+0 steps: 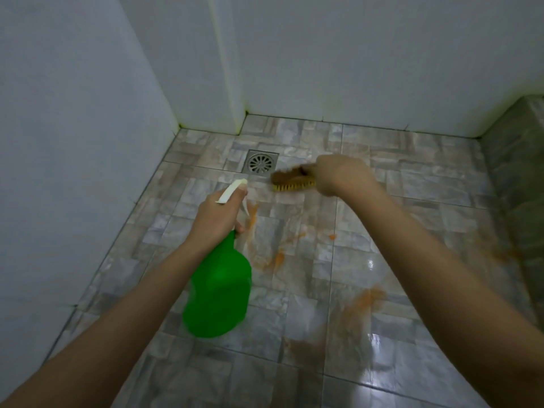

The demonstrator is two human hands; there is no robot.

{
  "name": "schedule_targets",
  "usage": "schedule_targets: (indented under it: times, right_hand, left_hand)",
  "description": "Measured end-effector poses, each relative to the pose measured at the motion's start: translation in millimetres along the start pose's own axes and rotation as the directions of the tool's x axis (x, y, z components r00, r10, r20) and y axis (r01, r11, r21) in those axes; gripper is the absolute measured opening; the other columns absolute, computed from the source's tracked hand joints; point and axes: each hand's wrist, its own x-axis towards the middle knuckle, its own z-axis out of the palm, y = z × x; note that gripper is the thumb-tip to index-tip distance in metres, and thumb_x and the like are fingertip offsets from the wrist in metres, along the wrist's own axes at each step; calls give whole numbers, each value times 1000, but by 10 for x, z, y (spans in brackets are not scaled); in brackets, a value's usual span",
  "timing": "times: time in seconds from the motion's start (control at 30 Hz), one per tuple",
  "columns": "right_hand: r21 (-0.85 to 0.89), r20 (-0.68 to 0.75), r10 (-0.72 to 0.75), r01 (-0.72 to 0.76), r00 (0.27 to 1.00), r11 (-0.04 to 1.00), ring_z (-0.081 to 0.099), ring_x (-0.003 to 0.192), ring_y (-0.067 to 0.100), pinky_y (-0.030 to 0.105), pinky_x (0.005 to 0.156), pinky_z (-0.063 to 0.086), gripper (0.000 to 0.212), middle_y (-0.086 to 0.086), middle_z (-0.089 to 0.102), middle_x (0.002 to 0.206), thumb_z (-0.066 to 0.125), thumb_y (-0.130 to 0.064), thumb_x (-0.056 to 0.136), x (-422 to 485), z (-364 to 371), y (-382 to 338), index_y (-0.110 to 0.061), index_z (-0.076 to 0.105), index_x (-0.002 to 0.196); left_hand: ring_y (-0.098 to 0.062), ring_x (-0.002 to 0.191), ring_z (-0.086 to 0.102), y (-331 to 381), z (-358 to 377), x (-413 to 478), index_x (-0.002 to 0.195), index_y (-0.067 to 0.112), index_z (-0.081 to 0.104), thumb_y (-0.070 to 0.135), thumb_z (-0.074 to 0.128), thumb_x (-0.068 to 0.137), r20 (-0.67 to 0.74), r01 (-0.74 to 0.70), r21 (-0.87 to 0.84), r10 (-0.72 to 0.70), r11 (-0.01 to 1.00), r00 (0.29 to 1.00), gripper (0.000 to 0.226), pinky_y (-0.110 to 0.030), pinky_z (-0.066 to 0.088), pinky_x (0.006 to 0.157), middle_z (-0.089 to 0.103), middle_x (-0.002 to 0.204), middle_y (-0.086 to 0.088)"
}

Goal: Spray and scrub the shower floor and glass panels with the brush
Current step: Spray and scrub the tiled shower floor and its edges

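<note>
The wet tiled shower floor (426, 184) holds a metal drain (260, 163) and orange smears (276, 259).

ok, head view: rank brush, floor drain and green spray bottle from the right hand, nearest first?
1. brush: gripped in the right hand, sticking out to its left.
2. floor drain: on the floor just past the brush tip, left.
3. green spray bottle: lower left, held by the left hand.

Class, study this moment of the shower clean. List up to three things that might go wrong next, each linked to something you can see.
1. The tiled floor shines wet, so a slip seems possible.
2. The brush in the right hand works beside the drain; loosened orange grime may be swept into it.
3. The left hand points the spray bottle toward the right hand; spray could hit skin.
</note>
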Motion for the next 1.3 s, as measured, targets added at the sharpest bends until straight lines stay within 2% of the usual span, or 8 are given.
schedule_targets:
  times: [0.13, 0.23, 0.33, 0.5, 0.67, 0.83, 1.0, 1.3]
  right_hand:
    - [124, -111, -50, 64, 993, 990, 49, 77, 25, 34, 64, 40, 71, 19, 57, 113, 39, 1, 92, 470, 61, -37, -31, 20, 153]
    - [81, -107, -12, 21, 994, 996, 53, 82, 28, 38, 71, 48, 37, 13, 56, 95, 43, -6, 93, 495, -156, -159, -11, 52, 128]
    - [21, -65, -20, 22, 998, 1000, 57, 87, 31, 41, 80, 50, 17, 11, 53, 89, 46, -9, 93, 370, -205, -329, -6, 57, 107]
    - [54, -165, -3, 12, 986, 998, 63, 95, 31, 43, 83, 48, 57, 15, 62, 111, 43, -2, 93, 778, -87, -244, -16, 35, 147]
    - [-40, -54, -16, 14, 998, 999, 55, 82, 29, 40, 74, 49, 13, 10, 53, 87, 49, -6, 91, 668, -254, -363, -6, 54, 103]
    - [-40, -128, -99, 95, 987, 995, 62, 87, 29, 36, 65, 44, 65, 14, 60, 107, 44, 0, 91, 864, -130, -575, -18, 27, 151]
    - [-101, -4, -105, 104, 994, 989, 43, 53, 19, 31, 55, 41, 10, 8, 46, 68, 47, 0, 91, 816, -535, -850, -1, 55, 97]
    - [19, -125, -30, 33, 992, 999, 53, 75, 23, 34, 66, 43, 48, 6, 57, 93, 43, -4, 92, 888, -113, -1198, -13, 45, 139]
  left_hand:
    - [-11, 40, 59, 48, -85, -15, 107, 7, 71, 48, 51, 102, -43, -6, -8, 6, 1000, 999, 46, -36, 53, 58, 73, 102, -24]
    - [-10, 41, 58, 113, -181, -40, 111, 16, 70, 51, 48, 102, -42, 0, -19, 0, 1000, 999, 43, -28, 53, 55, 75, 103, -10]
    - [-9, 39, 55, 159, -237, -57, 111, 14, 70, 49, 48, 103, -59, 1, -70, -5, 998, 998, 42, -24, 49, 45, 75, 101, -5]
    - [-12, 38, 55, 142, -252, -24, 104, 16, 71, 49, 51, 101, -37, 54, -68, -56, 996, 998, 39, -32, 50, 54, 76, 101, -9]
    - [-11, 37, 52, 112, -321, 51, 110, 14, 72, 47, 51, 102, -36, 78, -131, -84, 988, 996, 40, -32, 50, 54, 76, 103, -10]
    - [-9, 38, 54, -1, -383, 160, 109, 15, 72, 48, 50, 102, -36, 80, -118, -84, 990, 996, 40, -29, 49, 50, 75, 102, -7]
    - [-9, 40, 56, -116, -524, 348, 100, 18, 72, 49, 50, 101, -41, 76, -146, -83, 986, 996, 38, -30, 50, 53, 75, 97, -6]
    - [-11, 40, 57, -257, -876, 631, 100, 19, 73, 54, 51, 99, -60, -9, -156, -1, 988, 998, 41, -31, 50, 55, 75, 90, -17]
